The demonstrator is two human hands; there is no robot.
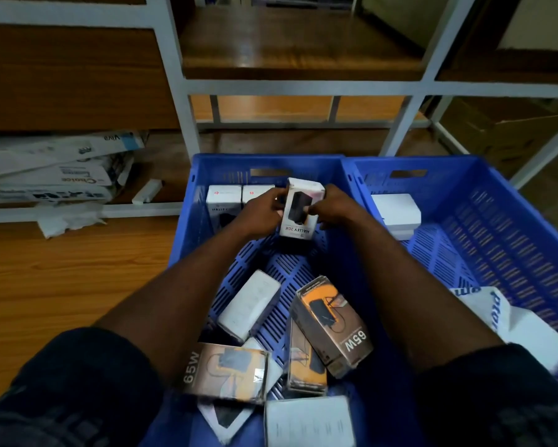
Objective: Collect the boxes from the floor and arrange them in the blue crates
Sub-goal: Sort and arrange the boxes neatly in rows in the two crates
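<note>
Here, a white upright carton printed with a black device and "HALLEY 20K" (298, 209) is held over the far end of the left blue perforated plastic crate (187, 227), just beside two matching white cartons standing in a row (240, 196). The left hand (261, 214) and right hand (331, 208) curl partly closed, each gripping one side of it. Best practice is probably to lower it squarely beside the row, label facing alike. The loose brown "65W" cartons (332, 324) lie unsorted nearer.
</note>
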